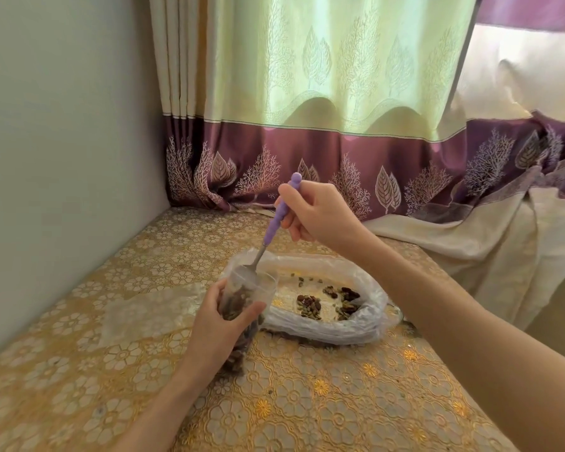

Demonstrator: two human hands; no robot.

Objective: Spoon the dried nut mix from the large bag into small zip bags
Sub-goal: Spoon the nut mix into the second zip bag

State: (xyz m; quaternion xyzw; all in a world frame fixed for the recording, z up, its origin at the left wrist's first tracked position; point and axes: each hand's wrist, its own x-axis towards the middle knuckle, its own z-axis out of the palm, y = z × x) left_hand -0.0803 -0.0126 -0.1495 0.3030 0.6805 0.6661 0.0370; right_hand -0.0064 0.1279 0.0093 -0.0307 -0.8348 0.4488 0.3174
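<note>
My left hand [221, 316] grips a small clear zip bag [247, 296], held upright with its mouth open and nut mix inside it. My right hand [317, 212] holds a spoon [276, 223] by its purple handle, and the metal bowl of the spoon sits tipped inside the mouth of the small bag. Just to the right lies the large clear plastic bag [366, 324], rolled down and open, with a few small heaps of nut mix [310, 306] left on its bottom.
Everything rests on a table with a gold floral cover [307, 402]. More clear plastic [144, 314] lies flat to the left of the small bag. A wall stands on the left, a curtain [307, 151] hangs behind, and cream cloth [486, 239] is draped at the right.
</note>
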